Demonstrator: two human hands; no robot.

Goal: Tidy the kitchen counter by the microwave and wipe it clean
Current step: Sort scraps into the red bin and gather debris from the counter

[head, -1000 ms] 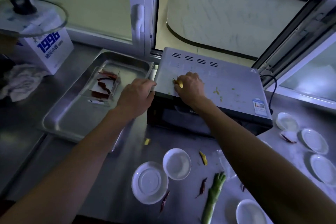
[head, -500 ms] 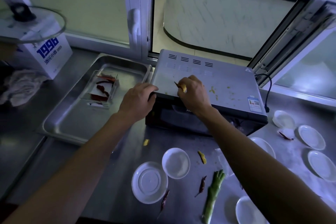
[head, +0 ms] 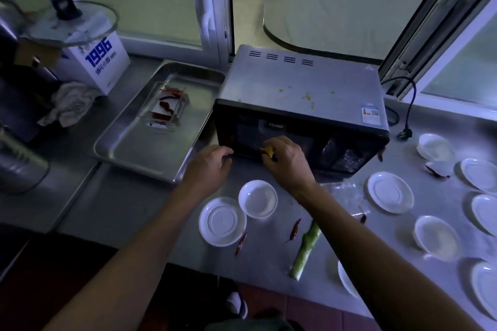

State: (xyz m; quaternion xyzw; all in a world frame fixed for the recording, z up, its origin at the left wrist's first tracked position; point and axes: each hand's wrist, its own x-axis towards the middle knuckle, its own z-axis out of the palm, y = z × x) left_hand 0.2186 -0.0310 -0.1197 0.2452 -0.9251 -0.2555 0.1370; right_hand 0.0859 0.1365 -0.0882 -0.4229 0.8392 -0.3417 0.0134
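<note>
Counter (head: 134, 212) of stainless steel runs under the window, with the microwave (head: 301, 113) standing at its far middle, door facing me. Green crumbs (head: 308, 96) lie scattered on the microwave's top, toward its right half.

My right hand (head: 289, 164) is in front of the microwave door, fingers curled, pinching a small yellow scrap (head: 267, 150) with a dark bit beside it; I cannot make out exactly what the scrap is in this dim light. My left hand (head: 208, 166) sits just left of it, near the microwave's lower left corner, fingers curled into a loose fist; whether it has anything inside I cannot tell.

Left of the microwave, a steel tray (head: 129, 150) holds a clear container (head: 165, 105) with red chillies in it. Farther left lie a crumpled rag (head: 71, 103), a white box (head: 99, 64) printed with "1996", and a glass lid (head: 67, 23) resting on top of the box.

Near me, a white saucer (head: 222, 222) and a small white bowl (head: 257, 199) touch each other. Two dried chillies (head: 295, 228) and a green stalk (head: 306, 250) lie on the counter to their right. More white dishes (head: 390, 192) are spread over the right side, one far dish (head: 438, 169) carrying a chilli. A black plug (head: 404, 134) lies right of the microwave.
</note>
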